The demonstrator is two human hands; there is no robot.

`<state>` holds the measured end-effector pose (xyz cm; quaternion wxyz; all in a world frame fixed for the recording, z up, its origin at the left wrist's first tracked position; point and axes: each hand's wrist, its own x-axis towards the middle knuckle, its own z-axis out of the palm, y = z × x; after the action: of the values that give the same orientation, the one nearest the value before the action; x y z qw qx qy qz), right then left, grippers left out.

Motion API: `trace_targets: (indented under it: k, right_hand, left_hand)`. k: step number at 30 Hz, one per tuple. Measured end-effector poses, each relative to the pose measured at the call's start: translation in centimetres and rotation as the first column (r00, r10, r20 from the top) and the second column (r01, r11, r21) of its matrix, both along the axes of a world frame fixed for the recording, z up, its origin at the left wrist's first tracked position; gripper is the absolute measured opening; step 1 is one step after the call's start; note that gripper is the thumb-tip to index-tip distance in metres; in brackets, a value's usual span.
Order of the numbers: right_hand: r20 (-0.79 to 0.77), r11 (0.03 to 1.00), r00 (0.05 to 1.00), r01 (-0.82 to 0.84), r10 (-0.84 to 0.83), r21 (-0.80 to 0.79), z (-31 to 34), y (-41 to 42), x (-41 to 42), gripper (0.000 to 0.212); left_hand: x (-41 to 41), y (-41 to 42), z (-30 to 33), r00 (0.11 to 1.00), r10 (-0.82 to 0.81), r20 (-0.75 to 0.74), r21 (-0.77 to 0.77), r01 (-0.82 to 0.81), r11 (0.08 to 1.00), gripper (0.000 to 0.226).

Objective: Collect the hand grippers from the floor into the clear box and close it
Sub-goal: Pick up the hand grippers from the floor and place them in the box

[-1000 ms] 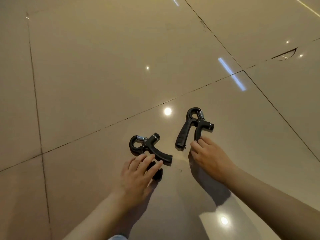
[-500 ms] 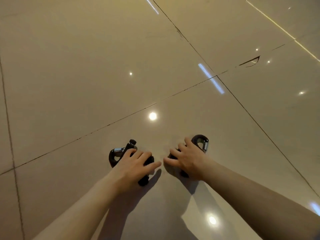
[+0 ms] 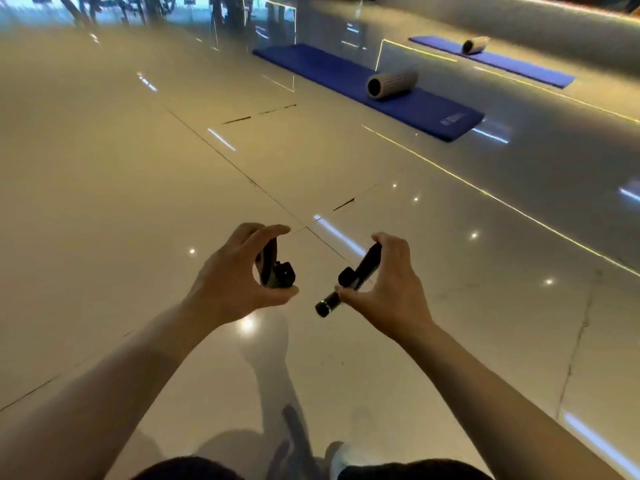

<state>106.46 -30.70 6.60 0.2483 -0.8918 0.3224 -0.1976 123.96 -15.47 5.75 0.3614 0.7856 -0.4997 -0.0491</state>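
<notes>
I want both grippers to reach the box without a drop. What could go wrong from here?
The right hand only pinches its hand gripper between fingertips and thumb, knob end hanging free, so it may slip. The left hand holds the other hand gripper in a loose grip too. The clear box is out of view, so carrying could be long.

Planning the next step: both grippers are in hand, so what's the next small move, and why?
Probably turn to find the clear box. The left hand holds one hand gripper, the right hand holds the other gripper, both are off the floor, and no box is in view.
</notes>
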Motion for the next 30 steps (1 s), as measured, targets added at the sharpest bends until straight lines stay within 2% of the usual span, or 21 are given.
trace_targets:
  k: [4, 10, 14, 20, 23, 30]
  right_hand:
    - [0.132, 0.998, 0.991, -0.002, 0.010, -0.061, 9.9, 0.0, -5.2, 0.070]
    - [0.288, 0.984, 0.953, 0.132, -0.093, -0.118, 18.6, 0.5, -12.7, 0.052]
    - [0.294, 0.968, 0.943, 0.206, -0.157, -0.144, 20.8, 1.4, -18.5, 0.042]
    - [0.268, 0.891, 0.896, 0.411, -0.355, -0.191, 21.5, 4.7, -28.4, 0.050]
    - [0.254, 0.848, 0.855, 0.501, -0.453, -0.173, 21.5, 5.6, -33.3, 0.053]
    - [0.311, 0.722, 0.711, 0.684, -0.630, -0.102, 20.9, 7.2, -45.3, 0.058]
  left_hand:
    - [-5.9, -0.5, 9.9, 0.999, -0.035, 0.035, -0.119, 0.039, 0.992, 0.087]
    - [-13.9, -2.5, 18.4, 0.996, -0.094, -0.010, -0.278, 0.087, 0.957, 0.081]
    - [-18.8, -4.2, 19.4, 0.980, -0.192, -0.057, -0.378, 0.156, 0.912, 0.076]
    - [-26.8, -5.6, 18.8, 0.885, -0.438, -0.157, -0.480, 0.319, 0.817, 0.065]
    - [-31.3, -6.5, 18.8, 0.831, -0.532, -0.165, -0.472, 0.407, 0.782, 0.066]
    - [-43.5, -9.8, 19.4, 0.680, -0.732, -0.037, -0.373, 0.670, 0.642, 0.076]
